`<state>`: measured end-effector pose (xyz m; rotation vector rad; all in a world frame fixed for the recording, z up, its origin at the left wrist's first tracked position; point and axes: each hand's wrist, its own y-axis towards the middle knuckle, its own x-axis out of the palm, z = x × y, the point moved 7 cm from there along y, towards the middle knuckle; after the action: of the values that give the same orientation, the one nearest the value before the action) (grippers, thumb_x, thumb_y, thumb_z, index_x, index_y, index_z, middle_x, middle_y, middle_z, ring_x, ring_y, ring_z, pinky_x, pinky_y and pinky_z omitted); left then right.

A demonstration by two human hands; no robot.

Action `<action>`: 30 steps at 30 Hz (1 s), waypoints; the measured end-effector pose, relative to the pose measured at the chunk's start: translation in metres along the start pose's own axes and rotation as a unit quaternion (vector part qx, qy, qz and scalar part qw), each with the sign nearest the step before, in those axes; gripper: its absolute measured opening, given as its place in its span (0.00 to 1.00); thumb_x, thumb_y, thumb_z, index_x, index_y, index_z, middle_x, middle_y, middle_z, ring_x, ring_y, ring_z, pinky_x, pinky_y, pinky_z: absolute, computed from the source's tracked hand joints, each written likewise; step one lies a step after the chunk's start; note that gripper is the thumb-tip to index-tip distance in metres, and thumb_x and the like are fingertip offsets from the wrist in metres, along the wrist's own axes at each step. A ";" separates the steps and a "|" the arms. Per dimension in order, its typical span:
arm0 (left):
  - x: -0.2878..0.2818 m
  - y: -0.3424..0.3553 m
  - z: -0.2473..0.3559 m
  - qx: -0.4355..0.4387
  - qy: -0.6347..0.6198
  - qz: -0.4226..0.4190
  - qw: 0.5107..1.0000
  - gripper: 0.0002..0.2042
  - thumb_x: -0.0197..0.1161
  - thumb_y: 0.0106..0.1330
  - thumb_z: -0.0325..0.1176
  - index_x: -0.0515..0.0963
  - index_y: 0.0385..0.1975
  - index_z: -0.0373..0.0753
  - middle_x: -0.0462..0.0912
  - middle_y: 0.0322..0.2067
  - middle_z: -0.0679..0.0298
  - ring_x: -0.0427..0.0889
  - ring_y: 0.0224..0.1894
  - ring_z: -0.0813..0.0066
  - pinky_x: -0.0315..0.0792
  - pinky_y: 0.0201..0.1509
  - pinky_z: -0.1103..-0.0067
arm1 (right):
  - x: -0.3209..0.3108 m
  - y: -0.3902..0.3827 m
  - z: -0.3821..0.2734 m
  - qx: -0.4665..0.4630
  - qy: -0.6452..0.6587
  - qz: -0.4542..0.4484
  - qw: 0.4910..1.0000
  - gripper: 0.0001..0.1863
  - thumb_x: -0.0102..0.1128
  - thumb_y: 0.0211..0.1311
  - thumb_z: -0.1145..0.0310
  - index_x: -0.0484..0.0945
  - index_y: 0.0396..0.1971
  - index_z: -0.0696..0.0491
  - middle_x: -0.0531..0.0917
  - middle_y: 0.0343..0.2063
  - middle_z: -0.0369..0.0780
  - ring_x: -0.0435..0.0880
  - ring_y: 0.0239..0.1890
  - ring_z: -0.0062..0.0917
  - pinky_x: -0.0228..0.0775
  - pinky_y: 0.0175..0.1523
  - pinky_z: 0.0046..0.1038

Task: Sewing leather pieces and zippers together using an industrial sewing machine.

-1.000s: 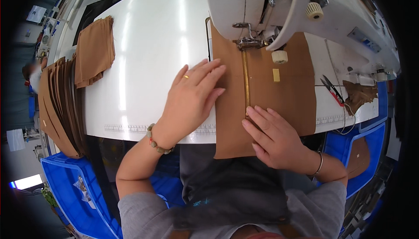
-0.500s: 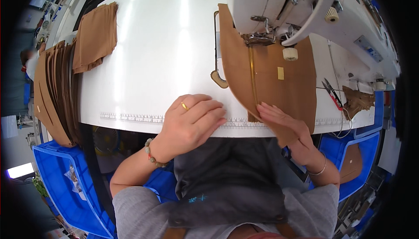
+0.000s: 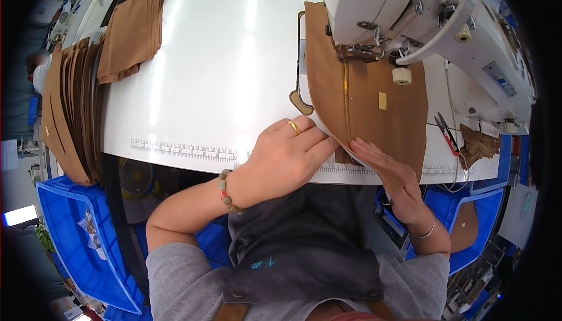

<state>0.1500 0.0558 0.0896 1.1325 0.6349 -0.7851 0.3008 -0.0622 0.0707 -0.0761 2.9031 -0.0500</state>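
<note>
A large brown fabric panel (image 3: 395,127) with a rounded outline lies under the sewing machine's head (image 3: 366,22). Down its left part runs a gold zipper (image 3: 346,101), its upper end at the presser foot (image 3: 358,53). My left hand (image 3: 290,154), with a gold ring, is closed at the panel's curved left edge; its fingertips are partly hidden there. Across the zipper's near end from it, my right hand (image 3: 391,171) rests with straight fingers along the panel's near edge. The right thumb is hidden. A small yellow patch (image 3: 382,101) sits on the panel.
Brown pieces stand stacked (image 3: 70,116) at the left, beside a flatter pile (image 3: 133,37). Thread snips (image 3: 446,135) and brown scraps (image 3: 479,146) lie at the right. A printed ruler (image 3: 187,150) follows the table's front edge. Blue bins (image 3: 88,245) stand below.
My left hand has moved right, from the bare tabletop to the panel's curved edge. My right hand stays near the zipper's end. The whole view has shifted slightly.
</note>
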 end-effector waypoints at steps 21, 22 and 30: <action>0.028 -0.006 0.048 0.089 0.202 -0.087 0.972 0.09 0.61 0.61 0.32 0.82 0.32 0.33 0.89 0.46 0.46 0.82 0.48 0.59 0.71 0.34 0.78 | -0.124 -0.034 0.038 0.061 0.020 0.401 0.914 0.33 0.49 0.81 0.52 0.67 0.72 0.63 0.73 0.71 0.49 0.74 0.72 0.41 0.65 0.75 0.41; 0.030 -0.005 0.050 0.085 0.235 -0.089 0.964 0.09 0.61 0.62 0.33 0.81 0.32 0.33 0.88 0.48 0.44 0.82 0.49 0.58 0.72 0.35 0.78 | -0.133 -0.034 0.037 0.053 -0.020 0.378 0.924 0.33 0.49 0.81 0.52 0.67 0.72 0.63 0.73 0.71 0.49 0.74 0.72 0.41 0.65 0.75 0.41; 0.034 -0.007 0.049 0.050 0.265 -0.113 0.956 0.07 0.60 0.64 0.32 0.80 0.34 0.36 0.88 0.52 0.46 0.82 0.52 0.59 0.72 0.37 0.79 | -0.095 -0.051 0.073 0.171 0.293 0.102 0.935 0.27 0.56 0.75 0.67 0.69 0.68 0.64 0.83 0.58 0.47 0.83 0.59 0.31 0.81 0.57 0.30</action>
<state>0.1667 0.0004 0.0747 1.3925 1.2007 -0.7111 0.4131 -0.1103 0.0239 0.3624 3.4128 -0.6434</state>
